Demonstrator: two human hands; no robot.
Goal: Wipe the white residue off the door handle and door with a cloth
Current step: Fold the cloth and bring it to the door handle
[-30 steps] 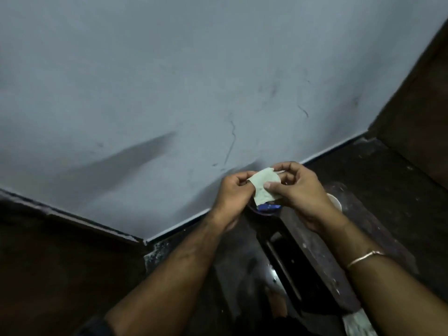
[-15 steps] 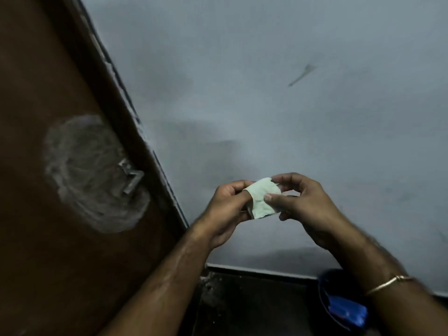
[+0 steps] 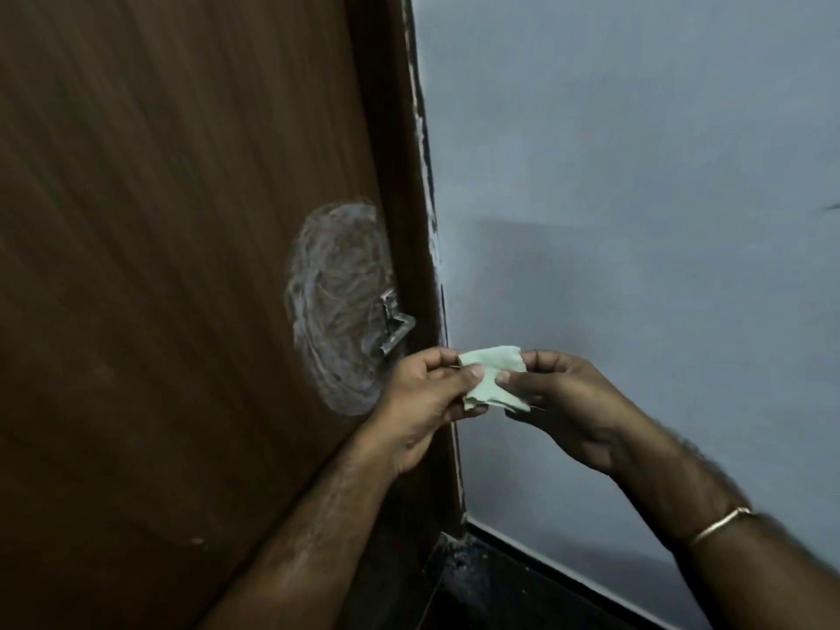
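A small pale cloth (image 3: 493,375) is pinched between both hands, the left hand (image 3: 422,402) and right hand (image 3: 568,402) each gripping an edge with thumb and fingers. It is held just right of the smeared door handle (image 3: 394,327), apart from it. White residue (image 3: 336,306) rings the handle on the brown door (image 3: 182,266), beside a grey wall (image 3: 636,175).

Your head cam looks fwd & down, tilted, close on your hands, w/ the door (image 3: 159,266) filling the left and the wall (image 3: 636,220) the right. One view only; nothing shared.
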